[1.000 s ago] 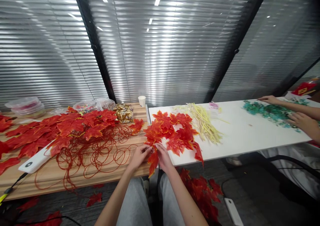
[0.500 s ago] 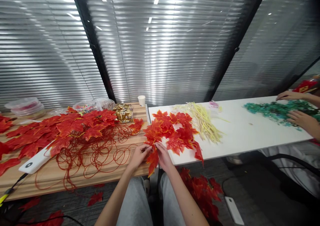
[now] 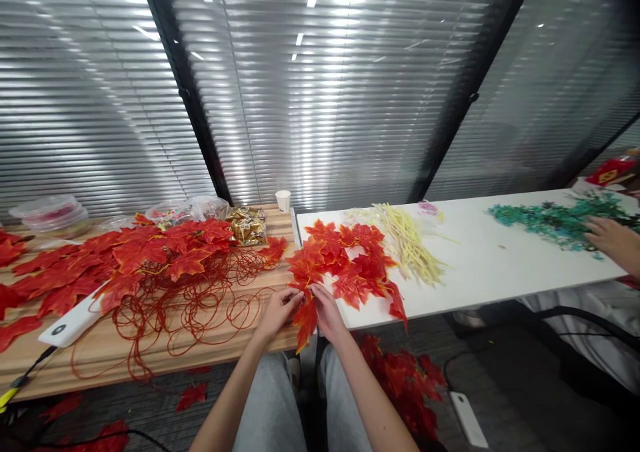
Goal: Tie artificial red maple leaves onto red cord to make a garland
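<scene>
At the seam between the two tables, my left hand [image 3: 281, 311] and my right hand [image 3: 326, 309] pinch a red artificial maple leaf [image 3: 306, 319] from either side, fingertips closed near its upper end. Whether a thread or stem sits between the fingers is too small to tell. More red maple leaves [image 3: 327, 242] lie bunched on the white table just beyond my fingers, some drooping over its edge. To my left, a loose tangle of thin red cord [image 3: 185, 312] spreads over the wooden table, partly under a large heap of red leaves [image 3: 145, 249].
Yellow strips [image 3: 413, 249] lie right of the leaves. A paper cup [image 3: 283, 201] and gold packets [image 3: 247, 225] stand at the back, near plastic tubs [image 3: 50, 215]. A white power strip [image 3: 73, 322] sits left. At far right, a co-worker's hand [image 3: 613, 239] touches green foliage [image 3: 550, 222].
My hands and the leaf between them have hardly moved. At far right, one of the co-worker's two hands has left the green foliage and is out of view.
</scene>
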### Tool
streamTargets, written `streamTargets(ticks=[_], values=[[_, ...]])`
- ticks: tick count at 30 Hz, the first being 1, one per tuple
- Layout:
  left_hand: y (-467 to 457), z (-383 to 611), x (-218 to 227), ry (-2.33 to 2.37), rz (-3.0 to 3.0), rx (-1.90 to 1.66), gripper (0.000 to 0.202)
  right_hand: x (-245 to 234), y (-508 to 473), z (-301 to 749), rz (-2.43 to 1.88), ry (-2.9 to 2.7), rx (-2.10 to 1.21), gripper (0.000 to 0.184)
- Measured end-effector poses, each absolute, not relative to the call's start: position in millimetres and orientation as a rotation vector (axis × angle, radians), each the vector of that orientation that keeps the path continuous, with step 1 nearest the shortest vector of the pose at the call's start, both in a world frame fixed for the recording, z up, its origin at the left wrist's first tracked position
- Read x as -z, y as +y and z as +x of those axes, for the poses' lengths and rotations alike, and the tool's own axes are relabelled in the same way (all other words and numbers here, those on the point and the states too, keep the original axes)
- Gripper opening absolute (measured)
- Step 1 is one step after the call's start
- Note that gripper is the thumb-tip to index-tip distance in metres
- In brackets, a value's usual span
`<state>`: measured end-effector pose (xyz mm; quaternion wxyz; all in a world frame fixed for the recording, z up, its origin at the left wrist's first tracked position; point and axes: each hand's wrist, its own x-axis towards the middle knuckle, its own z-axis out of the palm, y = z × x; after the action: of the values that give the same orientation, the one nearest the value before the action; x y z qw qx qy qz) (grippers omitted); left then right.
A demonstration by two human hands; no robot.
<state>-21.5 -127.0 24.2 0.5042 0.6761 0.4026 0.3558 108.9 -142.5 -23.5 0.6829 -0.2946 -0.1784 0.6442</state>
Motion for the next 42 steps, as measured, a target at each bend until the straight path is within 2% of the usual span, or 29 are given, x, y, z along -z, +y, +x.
streamTargets(ticks=[42], values=[[-125.1,-20.3,-21.2,0.950,1.533,-0.877,0.034,21.2,-139.6,111.9,-0.614,-0.408,-1.462,0.012]])
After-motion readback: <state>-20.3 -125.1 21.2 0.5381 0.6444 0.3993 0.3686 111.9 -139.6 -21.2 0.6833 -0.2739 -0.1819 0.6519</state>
